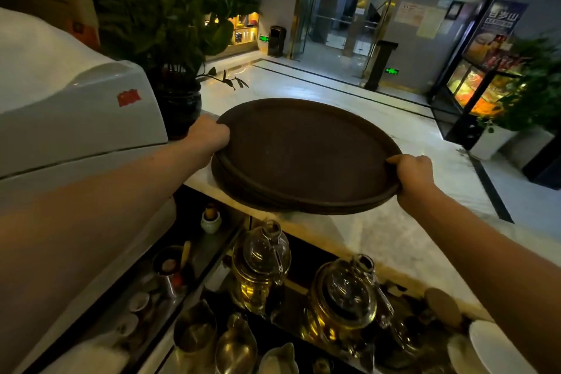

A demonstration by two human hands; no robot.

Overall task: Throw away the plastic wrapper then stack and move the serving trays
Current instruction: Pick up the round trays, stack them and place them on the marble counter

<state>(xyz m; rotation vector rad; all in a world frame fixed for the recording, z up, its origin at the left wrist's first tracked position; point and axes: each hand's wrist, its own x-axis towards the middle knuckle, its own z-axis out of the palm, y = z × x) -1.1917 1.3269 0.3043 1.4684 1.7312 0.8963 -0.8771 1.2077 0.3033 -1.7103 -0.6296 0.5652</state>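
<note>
Stacked round serving trays (pixel 303 155), stiff and probably weighty, clamped between both hands' fingers (pixel 394 160) at opposite rims above table (pixel 349 231).

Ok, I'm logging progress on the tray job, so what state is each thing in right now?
Trays: stacked, over the counter's near edge; resting or lifted, cannot tell.
Left hand: gripping the stack's left rim.
Right hand: gripping the stack's right rim.
Counter: bare beyond the trays.
Glass teapots: upright on the lower shelf, lids on.
Wrapper: not in view.
</note>
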